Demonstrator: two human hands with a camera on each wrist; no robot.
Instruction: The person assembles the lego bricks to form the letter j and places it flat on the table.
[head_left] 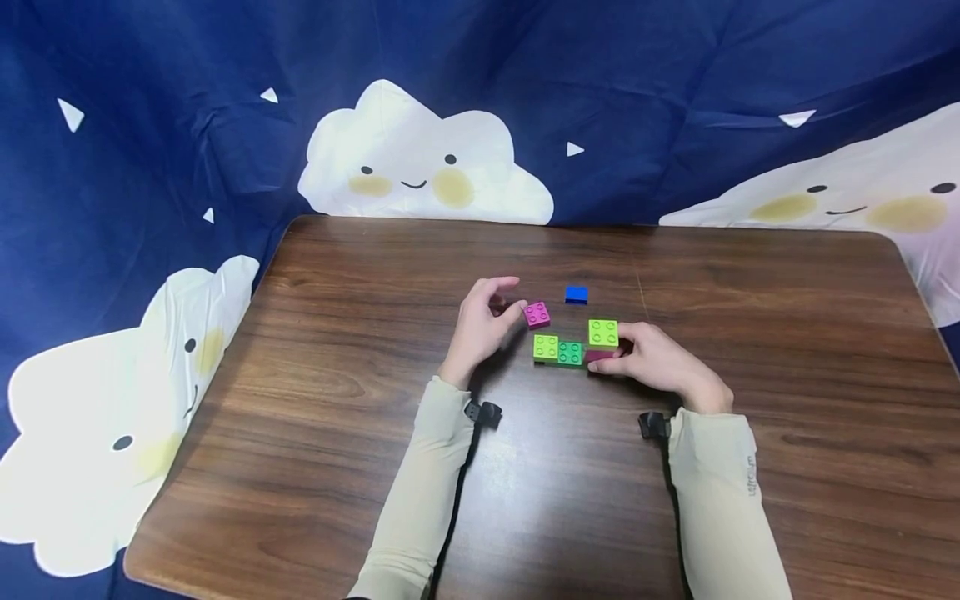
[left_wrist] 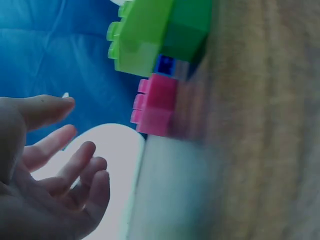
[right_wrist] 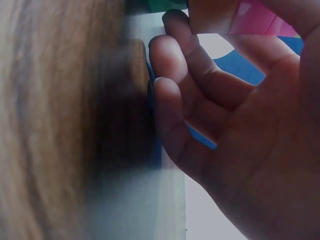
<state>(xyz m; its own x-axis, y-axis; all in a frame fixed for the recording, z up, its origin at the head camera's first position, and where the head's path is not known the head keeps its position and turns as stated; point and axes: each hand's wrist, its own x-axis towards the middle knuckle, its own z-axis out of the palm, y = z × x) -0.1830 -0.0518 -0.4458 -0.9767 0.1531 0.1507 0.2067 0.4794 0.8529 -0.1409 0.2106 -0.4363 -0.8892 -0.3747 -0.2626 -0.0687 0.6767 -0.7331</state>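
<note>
My right hand [head_left: 660, 357] pinches a magenta toy building brick [head_left: 600, 355] with a lime brick [head_left: 603, 332] stacked on it. In the right wrist view that pink brick [right_wrist: 255, 19] shows at the top, by the thumb and fingers. Just left of it, a green brick [head_left: 570, 353] sits against another lime brick [head_left: 546, 346]. My left hand [head_left: 480, 323] hovers with relaxed fingers beside a separate magenta brick [head_left: 537, 314]. The left wrist view shows a gap between the fingers and this pink brick [left_wrist: 159, 105].
A small blue brick [head_left: 577, 295] lies farther back on the brown wooden table [head_left: 337, 400]. Behind the table's far edge hangs a dark blue cloth [head_left: 600, 100] with white clouds. Small black wrist cameras [head_left: 486, 414] sit at both sleeves.
</note>
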